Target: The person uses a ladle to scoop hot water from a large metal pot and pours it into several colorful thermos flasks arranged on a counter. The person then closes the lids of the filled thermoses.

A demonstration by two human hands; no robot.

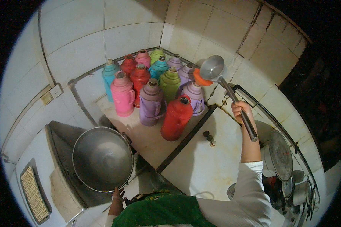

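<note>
My right hand (241, 110) grips the long metal handle of a ladle (213, 68). The ladle's bowl is raised over an orange funnel (201, 78), which sits in the neck of a light purple thermos flask (194, 95). Fingers of my left hand (118, 194) are at the near rim of a large metal basin (103, 159); whether they grip it is unclear. In front of the other flasks stand a red flask (177, 117) with an uncapped mouth, a darker purple one (152, 99) and a pink one (122, 93).
Several more coloured flasks, including a green one (170, 82), crowd the tiled corner. Dark and pale stoppers (209, 137) lie on the white counter (199, 159). Lidded pots (278, 154) stand at right beside a black pipe (267, 113). A tray of noodle-like food (34, 193) is at left.
</note>
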